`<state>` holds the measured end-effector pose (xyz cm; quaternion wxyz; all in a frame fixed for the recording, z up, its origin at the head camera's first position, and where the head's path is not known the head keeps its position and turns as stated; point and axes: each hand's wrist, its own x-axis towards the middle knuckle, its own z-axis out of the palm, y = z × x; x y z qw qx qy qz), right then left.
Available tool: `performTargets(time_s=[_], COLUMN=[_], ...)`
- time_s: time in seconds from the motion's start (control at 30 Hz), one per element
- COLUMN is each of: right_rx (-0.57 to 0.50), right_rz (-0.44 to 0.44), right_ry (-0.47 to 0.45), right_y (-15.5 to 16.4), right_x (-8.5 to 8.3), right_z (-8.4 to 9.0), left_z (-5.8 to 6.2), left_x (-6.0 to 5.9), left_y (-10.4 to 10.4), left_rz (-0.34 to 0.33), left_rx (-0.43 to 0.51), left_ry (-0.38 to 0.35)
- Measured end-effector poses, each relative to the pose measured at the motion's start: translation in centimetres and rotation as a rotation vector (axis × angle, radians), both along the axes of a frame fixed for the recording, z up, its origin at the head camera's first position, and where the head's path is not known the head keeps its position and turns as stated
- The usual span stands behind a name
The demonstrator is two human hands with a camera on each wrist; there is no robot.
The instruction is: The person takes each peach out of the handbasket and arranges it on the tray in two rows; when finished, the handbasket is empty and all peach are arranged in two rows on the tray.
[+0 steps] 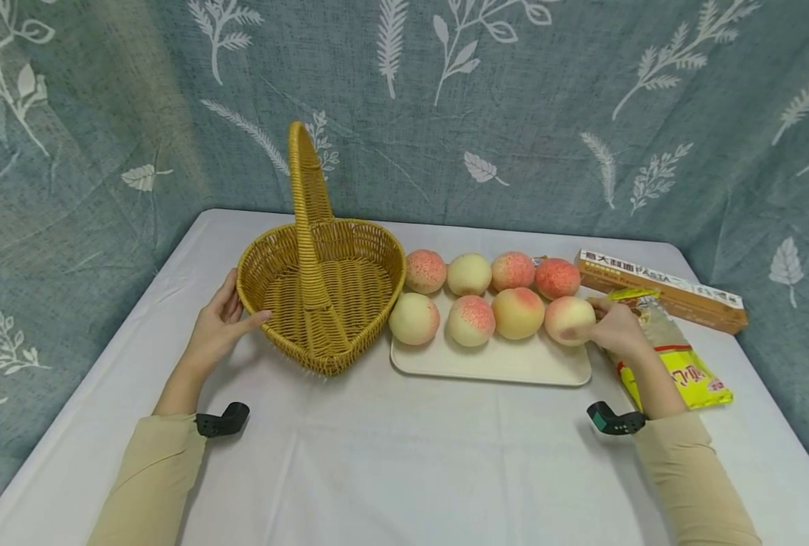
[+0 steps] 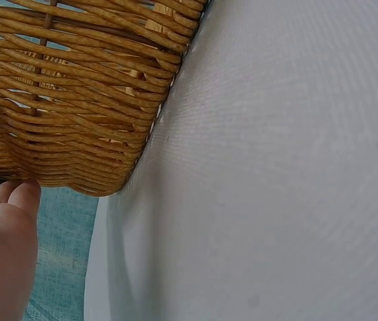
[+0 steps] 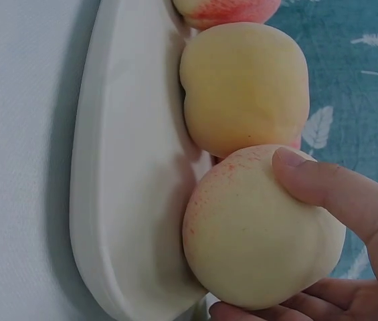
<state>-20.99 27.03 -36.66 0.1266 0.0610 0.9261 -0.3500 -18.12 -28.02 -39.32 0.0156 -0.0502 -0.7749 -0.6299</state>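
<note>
A brown wicker basket (image 1: 288, 334) with a tall arched handle stands at the left of the table. My left hand (image 1: 223, 326) holds its left edge, the thumb lying against the near side; the left wrist view shows the fingers at the woven wall. On the right, my right hand (image 1: 616, 327) grips a pale peach (image 3: 255, 227) with a pink blush, thumb on one side and fingers curled under the other. This peach is at the right end of the front row on a cream tray (image 1: 493, 370). Several other peaches (image 1: 470, 321) sit there in two rows.
Right of the tray lies a yellow snack bag (image 1: 694, 371), partly covered by my right hand and forearm. Behind it is a long brown pasta box (image 1: 663, 292). A white cloth (image 1: 404, 462) covers the table, and a patterned blue-green curtain (image 1: 404, 152) hangs behind.
</note>
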Motion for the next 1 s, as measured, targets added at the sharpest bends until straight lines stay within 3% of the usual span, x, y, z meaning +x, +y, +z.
performTargets(time_s=[0.23, 0.6, 1.0], right_rx=[0.032, -0.002, -0.022], right_rz=[0.041, 0.06, 0.01], right_ry=[-0.018, -0.05, -0.02], right_y=[-0.25, -0.29, -0.25], right_x=[-0.14, 0.01, -0.04], right_z=[0.1, 0.06, -0.17], left_z=[0.0, 0.08, 0.33], left_x=[0.08, 0.22, 0.19], left_y=[-0.05, 0.03, -0.03], left_rz=[0.002, -0.005, -0.003], left_rx=[-0.001, -0.008, -0.059], left_ry=[0.014, 0.014, -0.011])
